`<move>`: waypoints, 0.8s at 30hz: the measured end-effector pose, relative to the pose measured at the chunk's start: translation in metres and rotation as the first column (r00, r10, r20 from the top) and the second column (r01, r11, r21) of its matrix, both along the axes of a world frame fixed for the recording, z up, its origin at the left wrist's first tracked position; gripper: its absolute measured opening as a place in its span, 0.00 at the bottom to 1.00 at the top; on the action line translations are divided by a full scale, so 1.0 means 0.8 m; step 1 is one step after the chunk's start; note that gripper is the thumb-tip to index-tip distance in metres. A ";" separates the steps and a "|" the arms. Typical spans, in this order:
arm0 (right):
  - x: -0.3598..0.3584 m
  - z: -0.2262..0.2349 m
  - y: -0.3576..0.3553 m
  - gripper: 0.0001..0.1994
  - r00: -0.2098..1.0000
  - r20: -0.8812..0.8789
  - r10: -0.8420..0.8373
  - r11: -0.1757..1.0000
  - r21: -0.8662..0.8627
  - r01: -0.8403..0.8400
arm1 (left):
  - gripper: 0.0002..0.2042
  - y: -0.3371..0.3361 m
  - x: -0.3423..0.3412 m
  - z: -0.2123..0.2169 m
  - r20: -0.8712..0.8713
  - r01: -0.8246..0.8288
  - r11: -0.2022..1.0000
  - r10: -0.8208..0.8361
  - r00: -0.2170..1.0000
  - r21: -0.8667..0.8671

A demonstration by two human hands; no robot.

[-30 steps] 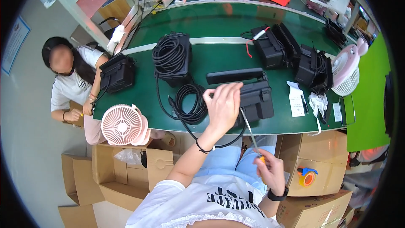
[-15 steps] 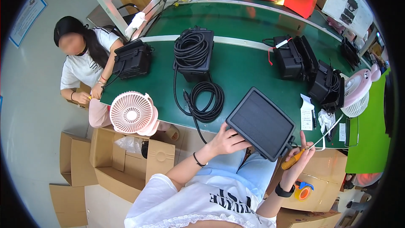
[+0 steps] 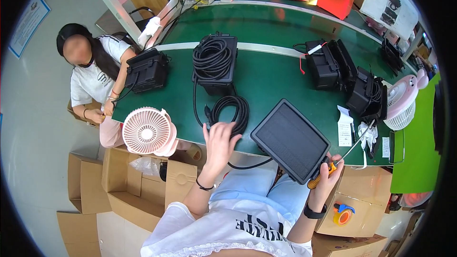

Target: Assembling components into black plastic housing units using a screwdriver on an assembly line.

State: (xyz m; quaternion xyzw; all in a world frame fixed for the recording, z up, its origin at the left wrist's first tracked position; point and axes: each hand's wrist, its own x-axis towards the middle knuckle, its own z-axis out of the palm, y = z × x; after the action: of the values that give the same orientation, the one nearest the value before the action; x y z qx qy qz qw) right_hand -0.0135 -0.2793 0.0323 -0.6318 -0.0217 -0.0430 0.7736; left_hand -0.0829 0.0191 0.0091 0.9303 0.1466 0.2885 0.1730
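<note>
My left hand (image 3: 220, 143) is open, its fingers spread over the near side of a coil of black ribbed cable (image 3: 243, 114). Whether the fingertips touch the coil, I cannot tell. A flat black rectangular case (image 3: 291, 139) is tilted at the table's front edge above my lap, its ridged lid facing up. My right hand (image 3: 327, 183) is closed round a screwdriver (image 3: 314, 181) with a yellow handle, its long shaft pointing up and right. That hand also lies against the case's lower right corner. A cable runs from the coil toward the case.
Another black case (image 3: 221, 88) carries a cable coil on top. Pink fans stand at left (image 3: 149, 131) and right (image 3: 400, 107). More black cases (image 3: 323, 69) sit at right. A co-worker (image 3: 102, 74) sits at left beside a black case (image 3: 146, 71). Open cardboard boxes (image 3: 135, 195) stand below.
My left hand has let go of the black case and moved left to the cable coil. The case has shifted slightly left, and my right hand has come in against its corner with the screwdriver.
</note>
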 end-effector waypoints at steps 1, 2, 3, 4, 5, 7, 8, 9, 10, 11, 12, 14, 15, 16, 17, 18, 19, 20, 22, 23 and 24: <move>0.000 -0.002 0.000 0.22 1.000 0.011 0.002 1.000 0.005 -0.002 | 0.20 0.003 0.000 0.002 0.111 0.011 0.995 0.000 0.994 -0.102; 0.000 -0.002 0.000 0.22 1.000 0.017 0.005 1.000 0.005 -0.005 | 0.18 0.002 -0.005 0.011 0.181 -0.006 0.963 0.056 0.982 -0.268; -0.001 -0.001 0.000 0.22 1.000 0.020 -0.005 1.000 0.006 0.005 | 0.17 0.002 -0.011 0.008 0.263 -0.024 0.922 0.135 0.955 -0.386; -0.003 0.003 0.002 0.22 1.000 0.018 0.002 1.000 -0.003 -0.002 | 0.17 0.004 -0.016 0.009 0.341 0.111 0.730 0.174 0.924 -0.674; -0.004 0.005 0.003 0.22 1.000 0.015 0.008 1.000 -0.013 -0.008 | 0.19 -0.002 -0.022 0.011 0.467 0.214 0.707 0.184 0.865 -0.674; -0.004 0.003 0.002 0.23 1.000 0.002 0.001 1.000 0.008 -0.001 | 0.22 -0.010 -0.031 0.015 0.583 0.267 0.740 0.202 0.787 -0.617; -0.004 0.003 0.001 0.23 1.000 0.004 -0.002 1.000 0.016 0.002 | 0.25 -0.018 -0.028 0.019 0.690 0.311 0.761 0.237 0.684 -0.570; -0.003 0.004 0.002 0.23 1.000 0.009 0.003 1.000 0.023 -0.003 | 0.29 -0.023 -0.029 0.024 0.763 0.367 0.794 0.178 0.622 -0.484; -0.004 0.012 0.006 0.22 1.000 0.002 0.007 1.000 0.015 -0.007 | 0.32 -0.030 -0.023 0.032 0.845 0.434 0.776 0.230 0.482 -0.459; -0.004 0.017 0.007 0.22 1.000 -0.006 -0.001 1.000 0.002 0.001 | 0.29 -0.034 -0.020 0.051 0.895 0.519 0.784 0.103 0.433 -0.341; -0.002 0.015 0.007 0.22 1.000 -0.006 0.013 1.000 0.026 -0.013 | 0.28 -0.038 -0.012 0.062 0.921 0.513 0.825 0.025 0.389 -0.239; 0.003 0.022 0.015 0.22 0.998 -0.041 0.043 0.999 0.028 -0.042 | 0.24 -0.045 -0.018 0.057 0.766 0.042 0.990 0.079 0.637 -0.137; 0.005 0.019 0.017 0.22 0.998 -0.013 0.065 0.997 0.039 -0.065 | 0.25 -0.046 -0.011 0.053 0.787 0.332 0.941 -0.151 0.598 -0.071; 0.010 0.015 0.024 0.22 0.995 0.003 0.103 0.992 0.068 -0.103 | 0.25 -0.043 -0.001 0.057 0.794 0.577 0.817 -0.352 0.496 0.002; 0.015 0.009 0.023 0.21 0.994 0.009 0.110 0.990 0.086 -0.110 | 0.24 -0.054 0.011 0.101 0.543 0.656 0.752 -0.527 0.654 -0.060; 0.015 0.002 0.012 0.18 0.986 0.096 0.134 0.987 0.081 -0.142 | 0.26 -0.066 0.019 0.124 0.228 0.684 0.727 -0.676 0.701 0.054; 0.015 0.000 0.011 0.15 0.994 0.048 0.101 0.980 0.167 -0.108 | 0.28 -0.080 0.027 0.125 0.015 0.669 0.733 -0.676 0.737 0.124; 0.012 -0.002 0.012 0.13 0.997 -0.001 0.074 0.965 0.250 -0.072 | 0.28 -0.090 0.032 0.120 0.013 0.664 0.733 -0.673 0.740 0.147; 0.004 -0.012 0.014 0.09 0.999 -0.030 -0.034 0.966 0.256 0.041 | 0.30 -0.098 0.032 0.108 0.024 0.638 0.749 -0.651 0.759 0.179; 0.001 -0.013 0.016 0.09 0.997 -0.034 -0.070 0.963 0.258 0.077 | 0.30 -0.098 0.034 0.105 0.024 0.642 0.745 -0.656 0.755 0.179; 0.002 -0.010 0.016 0.09 0.995 -0.017 -0.101 0.960 0.261 0.102 | 0.31 -0.097 0.036 0.104 0.043 0.637 0.746 -0.655 0.754 0.191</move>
State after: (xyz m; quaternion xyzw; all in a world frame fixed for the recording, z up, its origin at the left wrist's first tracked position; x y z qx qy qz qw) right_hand -0.0121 -0.2666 0.0240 -0.5247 0.0180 -0.0837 0.8470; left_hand -0.0544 -0.0587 0.0924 0.9175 -0.2185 0.2710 0.1925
